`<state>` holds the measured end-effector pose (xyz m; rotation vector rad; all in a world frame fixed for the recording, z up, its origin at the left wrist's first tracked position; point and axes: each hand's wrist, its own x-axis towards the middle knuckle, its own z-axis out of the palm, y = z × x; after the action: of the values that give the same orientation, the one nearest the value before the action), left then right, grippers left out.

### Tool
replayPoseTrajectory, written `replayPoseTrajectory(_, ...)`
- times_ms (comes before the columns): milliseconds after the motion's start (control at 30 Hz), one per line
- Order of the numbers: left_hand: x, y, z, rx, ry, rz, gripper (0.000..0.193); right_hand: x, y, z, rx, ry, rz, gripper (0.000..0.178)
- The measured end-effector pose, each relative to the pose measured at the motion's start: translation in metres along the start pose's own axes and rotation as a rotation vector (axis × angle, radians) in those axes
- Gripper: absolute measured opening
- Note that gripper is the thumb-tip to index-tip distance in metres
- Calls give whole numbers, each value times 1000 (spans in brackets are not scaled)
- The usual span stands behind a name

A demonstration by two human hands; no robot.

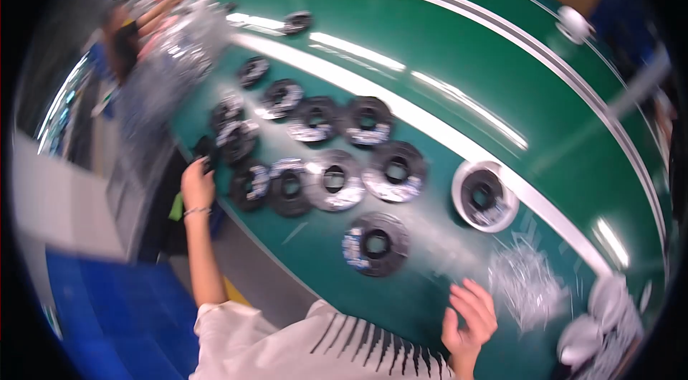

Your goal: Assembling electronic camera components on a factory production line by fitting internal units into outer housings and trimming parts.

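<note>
My left hand (pixel 197 185) reaches out at the left edge of the green table. Its fingers are closed at a small dark object (pixel 205 148), blurred and too unclear to name. My right hand (pixel 471 314) is over the near right part of the table, fingers stretched out, holding nothing. Beside it lies a loose pile of clear plastic strips (pixel 528 283). A black ring-shaped disc (pixel 395 244) with a central hole lies flat between my hands. Several similar discs, some with silvery surfaces (pixel 345 198), lie in rows beyond it.
A white round dish (pixel 460 202) holds another black disc at the right. White rounded parts (pixel 579 340) sit at the lower right. A person (pixel 123 43) stands at the far left by clear plastic bags (pixel 168 57). A white strip (pixel 423 127) runs along the green table (pixel 301 236).
</note>
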<state>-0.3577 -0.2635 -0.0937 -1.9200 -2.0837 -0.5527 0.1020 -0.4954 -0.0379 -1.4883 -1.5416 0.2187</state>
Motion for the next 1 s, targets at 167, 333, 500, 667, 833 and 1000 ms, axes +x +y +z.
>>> replayPoseTrajectory(167,13,-14,-21,227,-173,41,84,3,2,-23,-117,147,-29,14)
replayPoseTrajectory(333,40,178,-83,-386,83,426,45,-2,8,-27,-172,212,-21,18)
replayPoseTrajectory(500,4,380,-62,-844,-629,832,44,-9,9,-28,-121,161,-95,21)
replayPoseTrajectory(667,6,446,19,-508,-829,841,45,-9,8,-35,-221,153,-48,24)
replayPoseTrajectory(833,-13,439,29,-823,-1042,770,30,-4,37,-49,-248,143,47,31)
replayPoseTrajectory(1000,-54,425,-30,-1301,-1114,398,28,33,54,-40,-232,89,306,106)
